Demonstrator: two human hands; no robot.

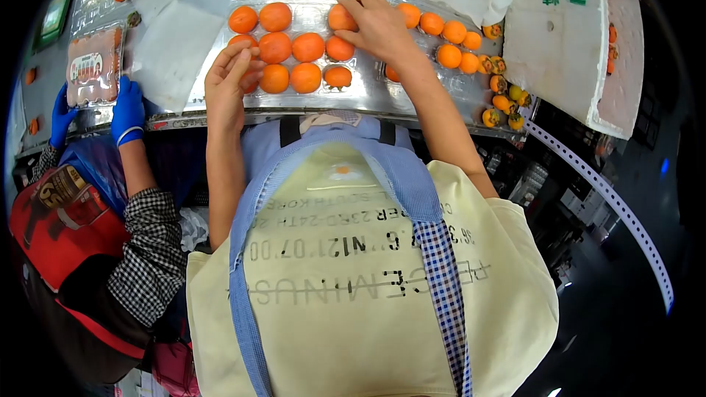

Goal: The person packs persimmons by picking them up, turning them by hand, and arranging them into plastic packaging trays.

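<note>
On my feed the right hand (381, 26) has its fingers closed round a persimmon (340, 18), just left of its palm on the bench (373, 94). Left hand (225, 93) is farther off, by the leftmost fruit (240, 39); I can't tell its grip.

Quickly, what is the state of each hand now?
Left hand: fingers bent at the fruits; grip cannot be told.
Right hand: closed around one orange fruit.

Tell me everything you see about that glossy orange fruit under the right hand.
The round, bright orange fruit looks smooth and glossy, with no stem showing. It sits in the far row, a gap separating it from two similar fruits on its left. The bare right hand touches and partly covers it.
</note>
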